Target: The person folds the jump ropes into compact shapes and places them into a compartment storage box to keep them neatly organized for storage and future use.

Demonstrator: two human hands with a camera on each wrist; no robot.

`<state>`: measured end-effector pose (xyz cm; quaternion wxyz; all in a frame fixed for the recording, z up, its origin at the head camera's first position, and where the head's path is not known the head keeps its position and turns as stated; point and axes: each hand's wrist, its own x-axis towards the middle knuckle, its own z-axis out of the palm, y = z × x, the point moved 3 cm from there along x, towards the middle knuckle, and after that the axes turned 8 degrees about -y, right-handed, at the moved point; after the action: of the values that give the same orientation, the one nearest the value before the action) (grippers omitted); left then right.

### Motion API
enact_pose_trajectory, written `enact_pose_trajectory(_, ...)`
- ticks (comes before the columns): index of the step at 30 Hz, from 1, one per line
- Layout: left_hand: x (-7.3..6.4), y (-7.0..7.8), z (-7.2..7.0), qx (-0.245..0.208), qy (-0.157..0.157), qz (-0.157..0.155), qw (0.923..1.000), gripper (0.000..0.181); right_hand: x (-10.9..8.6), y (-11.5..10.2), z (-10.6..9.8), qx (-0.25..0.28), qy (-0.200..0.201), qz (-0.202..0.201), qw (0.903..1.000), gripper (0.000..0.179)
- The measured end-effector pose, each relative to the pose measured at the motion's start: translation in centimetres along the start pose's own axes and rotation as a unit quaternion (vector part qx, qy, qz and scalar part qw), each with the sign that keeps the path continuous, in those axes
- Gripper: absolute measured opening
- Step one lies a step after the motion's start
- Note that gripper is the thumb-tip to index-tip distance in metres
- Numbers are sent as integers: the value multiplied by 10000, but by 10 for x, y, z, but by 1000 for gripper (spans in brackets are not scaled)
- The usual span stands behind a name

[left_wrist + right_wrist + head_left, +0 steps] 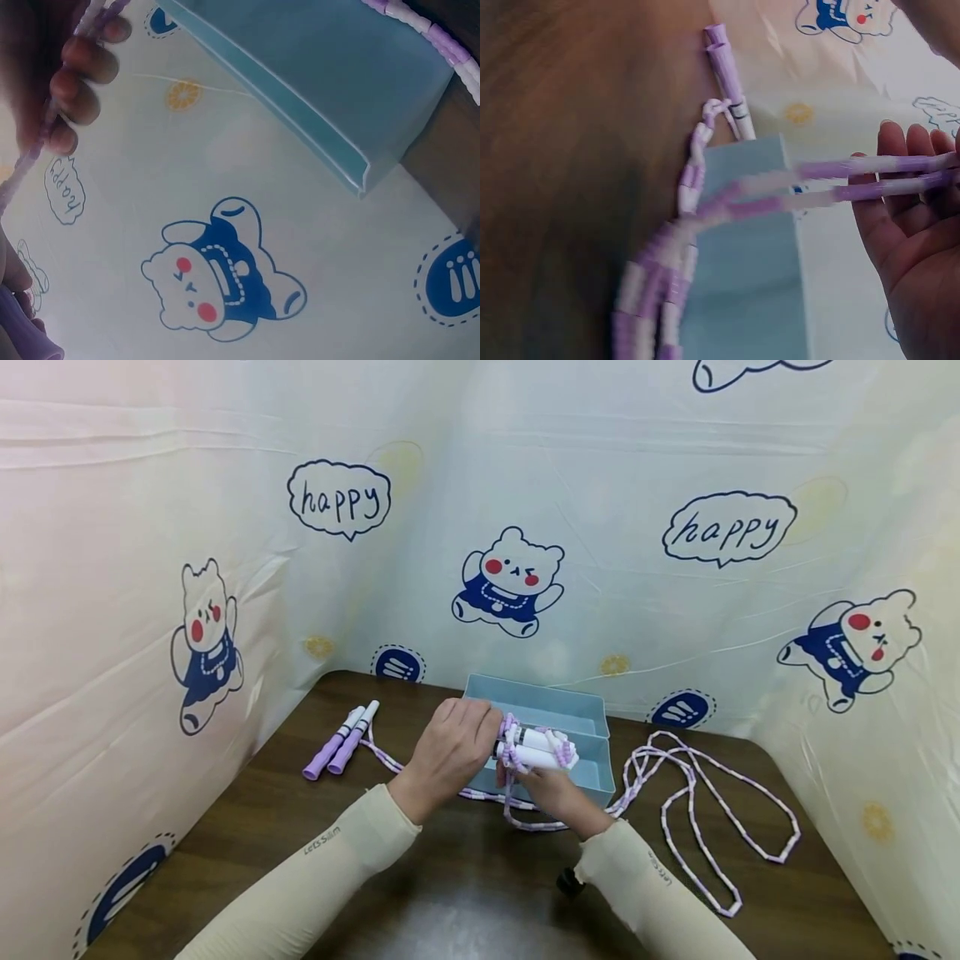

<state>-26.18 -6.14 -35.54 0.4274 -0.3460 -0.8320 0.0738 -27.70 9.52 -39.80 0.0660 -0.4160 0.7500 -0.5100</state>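
A jump rope with purple-and-white handles is in my hands. My left hand (pixel 453 747) grips the purple ends of both handles, whose white ends (pixel 536 750) point right. Beaded purple-and-white cord is wrapped round the white ends. Below them, my right hand (pixel 553 793) holds a doubled length of the cord (pixel 817 199), which crosses its curled fingers (pixel 896 161). The cord hangs under the handles in a loop. In the left wrist view, one flared purple handle end (pixel 34 326) shows at the lower left corner.
A light blue divided box (pixel 536 697) stands behind the hands. At the left lie two more purple-and-white handles (pixel 341 747); beaded cord runs from them past the box front. Loose cord loops (pixel 693 802) spread over the right of the brown table (pixel 450 910). Printed cloth hangs around it.
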Motion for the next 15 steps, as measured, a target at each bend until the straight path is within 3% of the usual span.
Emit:
enact_pose_trajectory(7,3,-7,-3,73,100,-235,9996,25,-4,9,17,342,-344,863,9951,23)
enact_pose_trajectory(11,3,-11,-3,-10,134,-337,9993,23,-8,12,21,432,-270,1096,9927,24)
enact_pose_trajectory(15,1,-15,-3,-12,146,-426,9990,22,-13,18,22,626,-190,1086,9919,26)
